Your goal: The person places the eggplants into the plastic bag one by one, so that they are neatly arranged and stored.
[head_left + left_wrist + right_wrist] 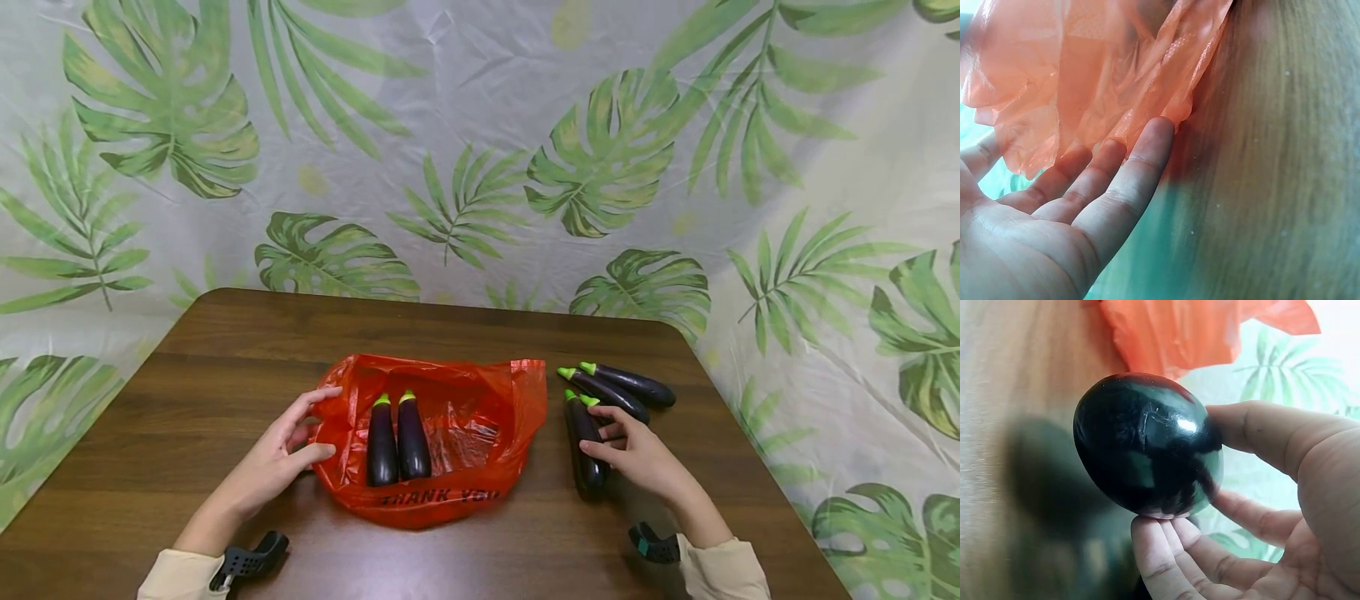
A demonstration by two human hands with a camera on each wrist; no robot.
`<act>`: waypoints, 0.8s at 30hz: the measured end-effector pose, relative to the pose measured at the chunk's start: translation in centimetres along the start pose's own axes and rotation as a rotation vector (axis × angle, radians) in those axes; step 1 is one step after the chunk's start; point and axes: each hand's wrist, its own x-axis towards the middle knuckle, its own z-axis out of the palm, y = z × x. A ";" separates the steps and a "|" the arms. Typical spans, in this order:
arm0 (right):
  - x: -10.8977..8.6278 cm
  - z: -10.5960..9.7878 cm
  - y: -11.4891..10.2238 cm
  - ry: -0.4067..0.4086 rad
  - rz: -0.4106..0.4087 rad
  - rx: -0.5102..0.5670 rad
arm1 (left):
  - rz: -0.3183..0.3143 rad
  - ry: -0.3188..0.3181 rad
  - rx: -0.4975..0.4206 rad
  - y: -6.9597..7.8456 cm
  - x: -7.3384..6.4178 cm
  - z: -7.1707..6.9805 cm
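A red plastic bag (525,400) lies spread wide at the mouth, with two dark purple eggplants (382,450) side by side in it. At its left side is my left hand (281,442); its loosely extended fingers touch the thin plastic in the left wrist view. To the right of the bag, my right hand (637,450) grips an eggplant (1147,444) between thumb and fingers, its rounded bottom end facing the wrist camera. A green stem end (589,401) of another eggplant shows beside the held one, its body mostly hidden.
Two more eggplants (637,385) lie slanted behind my right hand, near the table's right edge. The brown wooden table (247,350) backs onto a leaf-patterned sheet (480,125). Black "THANK YOU" lettering runs along the bag's near side.
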 end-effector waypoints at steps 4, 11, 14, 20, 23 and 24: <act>-0.1 -0.7 -0.8 0.006 -0.022 -0.008 | -0.004 -0.001 -0.002 0.1 0.0 0.0; 0.0 -2.2 -2.3 0.012 -0.053 -0.037 | 0.001 0.001 -0.001 0.2 -0.1 -0.1; 0.2 -2.7 -3.1 0.011 -0.059 -0.027 | 0.000 0.002 -0.002 0.1 -0.1 -0.1; 0.5 -3.8 -5.2 0.018 -0.099 -0.004 | 0.004 0.002 -0.003 0.1 -0.1 -0.1; 0.8 -4.2 -6.2 0.022 -0.128 -0.009 | 0.010 0.002 -0.002 0.0 -0.1 -0.1; 0.9 -4.3 -6.6 0.023 -0.134 -0.011 | 0.013 0.002 -0.002 0.0 0.0 -0.1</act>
